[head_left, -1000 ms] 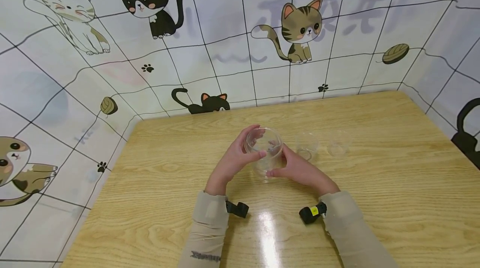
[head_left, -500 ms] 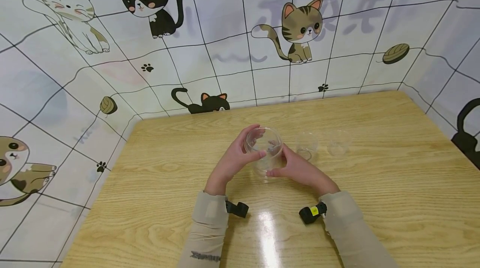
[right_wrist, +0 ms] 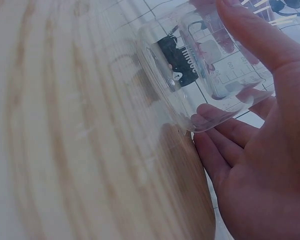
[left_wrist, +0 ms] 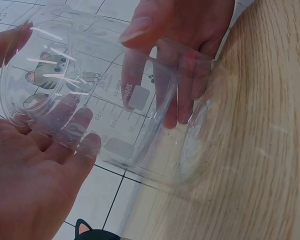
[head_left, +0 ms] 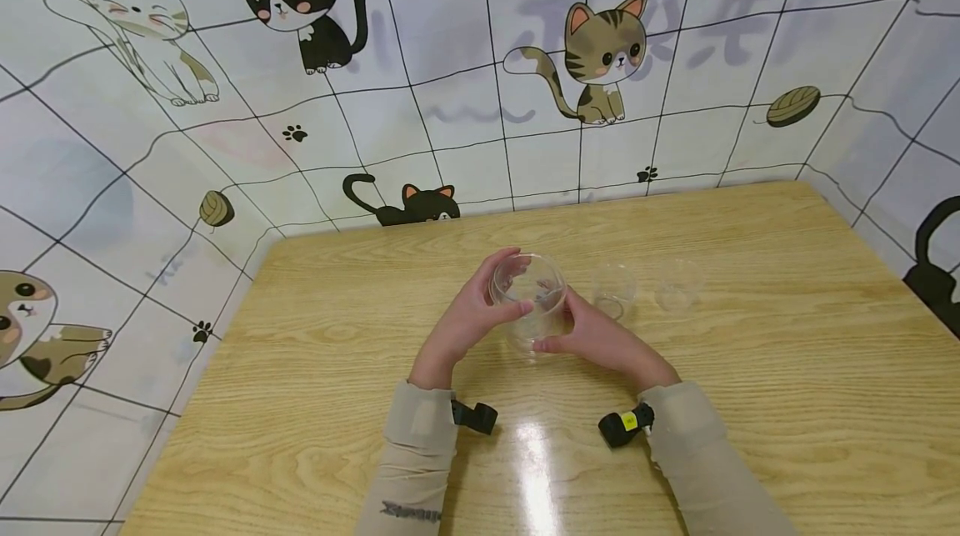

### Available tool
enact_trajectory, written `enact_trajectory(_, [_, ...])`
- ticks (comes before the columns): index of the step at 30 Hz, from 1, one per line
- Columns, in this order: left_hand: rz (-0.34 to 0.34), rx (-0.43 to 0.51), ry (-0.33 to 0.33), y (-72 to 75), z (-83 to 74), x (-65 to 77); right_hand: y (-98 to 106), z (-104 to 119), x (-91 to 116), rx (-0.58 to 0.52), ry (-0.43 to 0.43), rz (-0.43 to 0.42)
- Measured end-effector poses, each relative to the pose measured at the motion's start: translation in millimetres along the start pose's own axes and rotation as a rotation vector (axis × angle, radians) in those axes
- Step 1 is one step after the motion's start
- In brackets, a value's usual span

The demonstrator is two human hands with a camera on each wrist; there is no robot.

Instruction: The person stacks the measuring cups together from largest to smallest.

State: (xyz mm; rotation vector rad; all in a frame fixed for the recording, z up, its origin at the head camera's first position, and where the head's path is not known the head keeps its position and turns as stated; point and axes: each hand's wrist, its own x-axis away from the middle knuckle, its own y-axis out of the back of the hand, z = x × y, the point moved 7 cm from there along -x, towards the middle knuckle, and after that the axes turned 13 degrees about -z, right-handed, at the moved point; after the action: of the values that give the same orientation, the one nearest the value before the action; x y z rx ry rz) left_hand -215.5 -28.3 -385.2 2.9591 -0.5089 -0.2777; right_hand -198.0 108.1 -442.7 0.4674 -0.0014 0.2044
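Observation:
In the head view, two clear beakers stand nested near the middle of the table, between both hands. The inner beaker [left_wrist: 115, 117] bears a 250 ml mark and a printed scale; its bottom sits above the base of the larger outer beaker [left_wrist: 210, 135]. My left hand [head_left: 477, 303] grips the upper part near the rim, thumb on the near side and fingers round the far side. Lower down, my right hand [head_left: 600, 338] holds the outer beaker between thumb and fingers, close to its base. Some right fingers are hidden behind the glass in the head view.
Right of the hands, a small clear beaker [head_left: 613, 290] stands on the wooden table [head_left: 787, 403]. Farther right is another small clear beaker [head_left: 677, 294]. A white cat-print backdrop [head_left: 450, 119] closes off the table's back and sides.

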Motion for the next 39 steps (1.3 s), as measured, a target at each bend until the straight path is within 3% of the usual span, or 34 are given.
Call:
enact_trajectory(11, [-0.004,-0.014,0.003,0.4,-1.5,0.2,-5.6,-28.6,-14.1,0.036,0.011,-0.017])
enact_trajectory(28, [0.000,-0.017,0.006,0.4,-1.8,-0.3,-5.4,-25.5,-12.8,0.040,0.015,-0.013])
enact_trajectory(36, [0.000,-0.016,0.016,-0.2,-1.0,-0.5,-1.0,-3.0,-2.4,0.009,0.006,0.002])
enact_trajectory(39, [0.000,-0.020,0.019,-0.3,-0.2,-0.5,-1.1,-4.0,-2.6,0.015,0.008,-0.001])
